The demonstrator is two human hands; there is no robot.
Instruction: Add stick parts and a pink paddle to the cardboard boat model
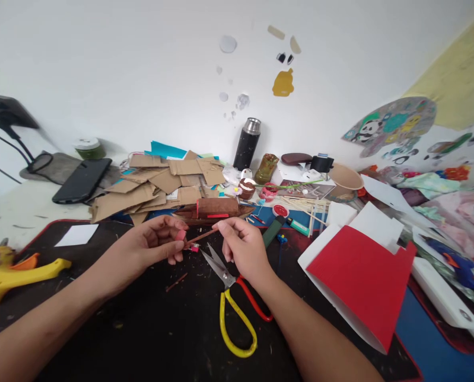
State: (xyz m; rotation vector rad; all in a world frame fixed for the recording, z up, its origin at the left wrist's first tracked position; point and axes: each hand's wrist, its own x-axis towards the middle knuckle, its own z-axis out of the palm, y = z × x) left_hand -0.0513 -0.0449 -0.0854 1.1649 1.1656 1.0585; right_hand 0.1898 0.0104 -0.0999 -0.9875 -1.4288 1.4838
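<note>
A thin brown stick (201, 237) runs between my two hands above the black mat. My left hand (157, 241) is closed around its left end, and a small red piece (180, 235) shows at those fingers. The stick's other end is pinched between thumb and forefinger of my right hand (242, 246). Scissors (227, 281) with one yellow and one red handle lie partly open below, beside my right hand. Just beyond the hands is a brown model boat (216, 207) with red trim. A short brown stick piece (177, 282) lies on the mat.
Cut cardboard pieces (157, 183) are heaped at the back left, near a black phone (81, 180). A black thermos (248, 144) stands against the wall. Red paper (360, 281) lies at right, and a yellow glue gun (33, 276) at left. Small scraps dot the black mat (141, 339).
</note>
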